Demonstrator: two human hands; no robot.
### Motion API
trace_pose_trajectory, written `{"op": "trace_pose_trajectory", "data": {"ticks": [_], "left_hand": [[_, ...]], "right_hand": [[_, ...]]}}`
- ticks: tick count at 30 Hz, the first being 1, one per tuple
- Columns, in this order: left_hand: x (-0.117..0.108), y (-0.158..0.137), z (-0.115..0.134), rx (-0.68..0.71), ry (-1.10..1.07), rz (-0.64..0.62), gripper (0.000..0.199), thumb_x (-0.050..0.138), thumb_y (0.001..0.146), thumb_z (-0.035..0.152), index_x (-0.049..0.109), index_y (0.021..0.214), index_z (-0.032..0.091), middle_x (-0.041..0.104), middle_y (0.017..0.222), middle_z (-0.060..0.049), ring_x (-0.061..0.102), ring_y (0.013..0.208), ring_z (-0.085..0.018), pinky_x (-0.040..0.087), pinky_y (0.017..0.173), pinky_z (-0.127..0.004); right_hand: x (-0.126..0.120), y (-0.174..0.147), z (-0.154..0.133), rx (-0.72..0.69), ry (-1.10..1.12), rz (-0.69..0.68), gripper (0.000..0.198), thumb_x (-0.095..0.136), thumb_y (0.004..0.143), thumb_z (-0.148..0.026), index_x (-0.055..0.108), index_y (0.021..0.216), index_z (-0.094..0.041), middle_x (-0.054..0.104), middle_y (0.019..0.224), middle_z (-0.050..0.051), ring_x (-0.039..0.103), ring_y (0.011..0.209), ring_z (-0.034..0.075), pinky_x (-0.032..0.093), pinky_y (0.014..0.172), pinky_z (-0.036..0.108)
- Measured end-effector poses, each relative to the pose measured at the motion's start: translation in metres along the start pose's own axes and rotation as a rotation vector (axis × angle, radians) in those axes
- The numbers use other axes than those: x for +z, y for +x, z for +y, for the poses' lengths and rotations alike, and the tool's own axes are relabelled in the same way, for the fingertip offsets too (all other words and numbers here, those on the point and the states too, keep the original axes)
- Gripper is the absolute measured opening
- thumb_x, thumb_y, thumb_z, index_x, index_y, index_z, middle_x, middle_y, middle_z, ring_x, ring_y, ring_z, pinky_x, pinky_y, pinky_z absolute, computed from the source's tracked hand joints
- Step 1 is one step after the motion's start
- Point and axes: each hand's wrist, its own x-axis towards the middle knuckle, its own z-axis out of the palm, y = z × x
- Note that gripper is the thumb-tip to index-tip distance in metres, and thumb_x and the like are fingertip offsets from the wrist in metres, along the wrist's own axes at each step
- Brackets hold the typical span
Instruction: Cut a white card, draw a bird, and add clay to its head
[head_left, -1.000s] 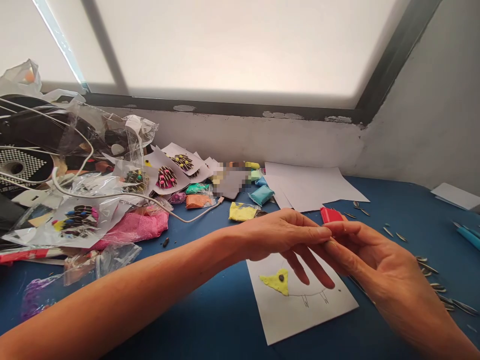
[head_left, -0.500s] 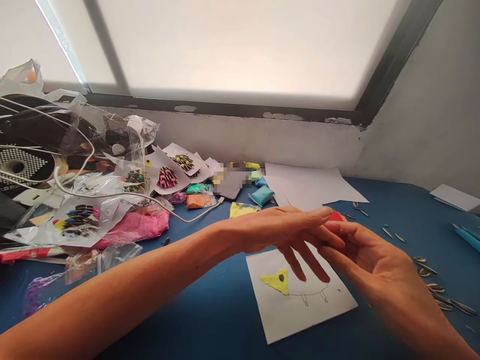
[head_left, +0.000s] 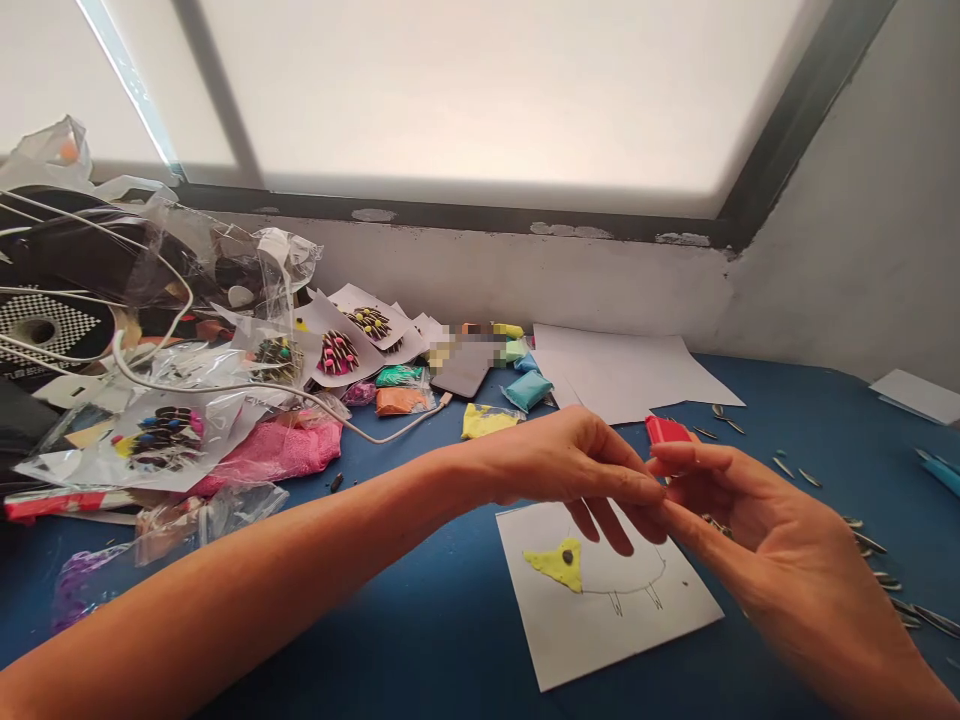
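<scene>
Above a white card (head_left: 555,640) my left hand (head_left: 577,460) reaches across from the left. Its thumb and forefinger are pressed together, and the other fingers hang down. Their tips meet the fingertips of my right hand (head_left: 757,520), whose fingers are curled with thumb and forefinger close together. Anything pinched at that meeting point is too small or hidden to make out. The card bears a pencil outline of an animal with short legs. Yellow modelling clay (head_left: 555,565) fills its pointed head, with a dark seed (head_left: 568,557) as the eye. My left fingers cover part of the outline.
A red packet (head_left: 666,430) lies behind my right hand. Striped sunflower seeds (head_left: 934,617) are scattered at right. Clay packets, including a blue one (head_left: 529,390), and a phone (head_left: 465,368) stand behind. Finished seed pictures (head_left: 345,340), a cable and plastic bags crowd the left.
My left hand has gone from flat, outstretched fingers over the right fingers to a thumb-and-forefinger pinch at the right fingertips. More of the red packet shows.
</scene>
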Motion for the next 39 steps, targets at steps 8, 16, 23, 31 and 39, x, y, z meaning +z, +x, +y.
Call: {"op": "trace_pose_trajectory", "data": {"ticks": [8, 16, 23, 31, 39], "left_hand": [[-0.008, 0.003, -0.007, 0.016, 0.023, 0.209, 0.048, 0.072, 0.074, 0.061, 0.061, 0.073, 0.014, 0.065, 0.063, 0.000, 0.063, 0.055, -0.011, 0.044, 0.052, -0.021], [0.004, 0.003, -0.007, 0.013, 0.031, 0.158, 0.052, 0.062, 0.082, 0.064, 0.067, 0.078, 0.012, 0.064, 0.068, 0.000, 0.060, 0.054, -0.008, 0.041, 0.050, -0.021], [0.012, 0.005, -0.010, 0.033, 0.005, 0.132, 0.053, 0.059, 0.085, 0.064, 0.068, 0.083, 0.012, 0.069, 0.077, -0.004, 0.062, 0.058, -0.009, 0.044, 0.055, -0.021], [-0.005, 0.002, -0.002, -0.023, 0.267, 0.260, 0.037, 0.055, 0.092, 0.045, 0.069, 0.094, 0.011, 0.070, 0.077, -0.005, 0.060, 0.055, -0.008, 0.046, 0.054, -0.020], [-0.030, 0.005, -0.025, -0.194, 0.518, 0.174, 0.011, 0.050, 0.085, 0.017, 0.060, 0.085, 0.013, 0.064, 0.070, -0.001, 0.059, 0.053, -0.009, 0.047, 0.051, -0.021]], "right_hand": [[-0.001, -0.003, -0.006, -0.170, -0.055, 0.081, 0.028, 0.068, 0.079, -0.051, 0.063, 0.066, -0.026, 0.070, 0.071, -0.002, 0.066, 0.061, 0.015, 0.052, 0.052, 0.022], [0.001, -0.009, -0.006, -0.273, -0.120, 0.100, 0.022, 0.068, 0.082, -0.051, 0.071, 0.084, -0.029, 0.073, 0.077, -0.003, 0.066, 0.063, 0.016, 0.052, 0.058, 0.026], [0.002, -0.010, -0.007, -0.358, -0.178, 0.130, 0.021, 0.064, 0.086, -0.050, 0.067, 0.082, -0.030, 0.069, 0.076, -0.001, 0.061, 0.062, 0.017, 0.051, 0.057, 0.029], [0.003, -0.014, 0.004, -0.438, -0.221, 0.105, 0.008, 0.063, 0.089, -0.039, 0.067, 0.088, -0.032, 0.068, 0.097, 0.000, 0.067, 0.085, 0.020, 0.054, 0.067, 0.030], [0.030, -0.025, 0.003, -0.662, -0.210, -0.245, 0.010, 0.060, 0.092, -0.021, 0.063, 0.098, -0.028, 0.064, 0.086, 0.001, 0.065, 0.073, 0.013, 0.052, 0.062, 0.022]]}}
